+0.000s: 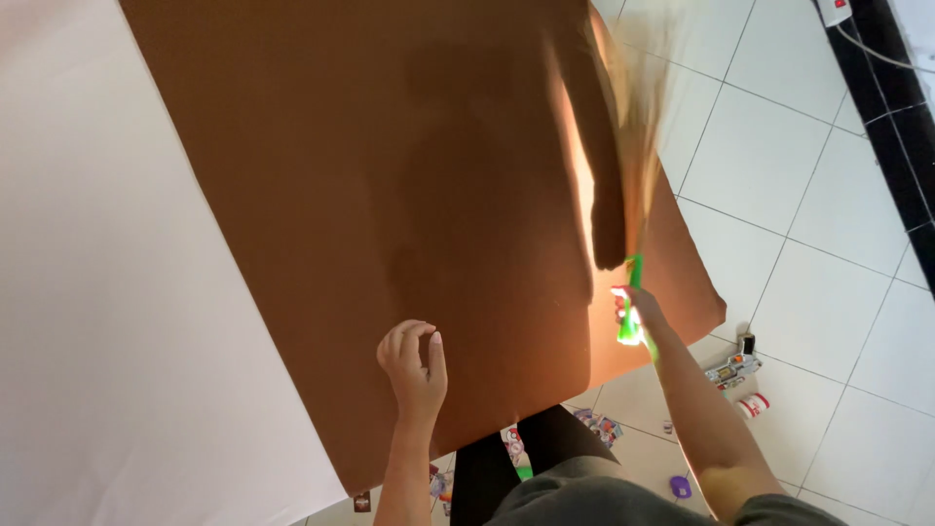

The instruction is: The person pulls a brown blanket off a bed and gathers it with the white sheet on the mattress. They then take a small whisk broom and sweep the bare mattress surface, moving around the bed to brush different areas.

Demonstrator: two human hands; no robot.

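Observation:
A brown sheet covers a bed and fills most of the view. My left hand rests on it near its lower edge, fingers curled, holding nothing. My right hand grips the green handle of a straw broom. The broom's bristles are blurred with motion over the right edge of the brown sheet and cast a dark shadow there.
A white surface lies to the left of the brown sheet. White floor tiles stretch to the right, with a dark strip and a cable at the far right. Small packets and a cup are scattered on the floor near my legs.

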